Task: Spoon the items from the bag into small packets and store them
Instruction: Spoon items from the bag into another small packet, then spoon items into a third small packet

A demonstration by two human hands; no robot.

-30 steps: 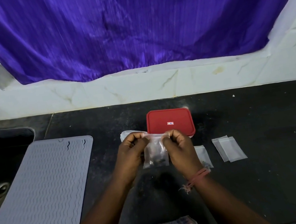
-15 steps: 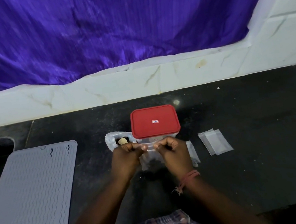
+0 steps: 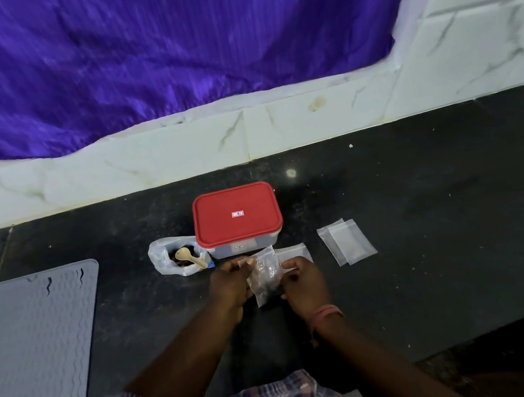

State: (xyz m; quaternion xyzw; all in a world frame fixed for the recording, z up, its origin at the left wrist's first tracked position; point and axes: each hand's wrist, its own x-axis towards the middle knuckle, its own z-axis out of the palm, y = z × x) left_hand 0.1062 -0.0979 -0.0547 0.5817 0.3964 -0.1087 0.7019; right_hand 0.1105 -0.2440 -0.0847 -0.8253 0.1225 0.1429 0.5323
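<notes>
Both forearms reach forward from the bottom of the view and converge over the dark counter, bare below rolled checked sleeves. The left hand [image 3: 230, 283] has its fingers curled inward, thumb and fingertips pinching the upper left edge of a small clear packet [image 3: 265, 276]. The right hand [image 3: 303, 282], with a pink thread band around its wrist, sits just beside it with knuckles up and fingers bent, gripping the packet's right side, so the two hands nearly meet.

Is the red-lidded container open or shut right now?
Shut: the red lid sits flat on the container, covering it fully.
</notes>
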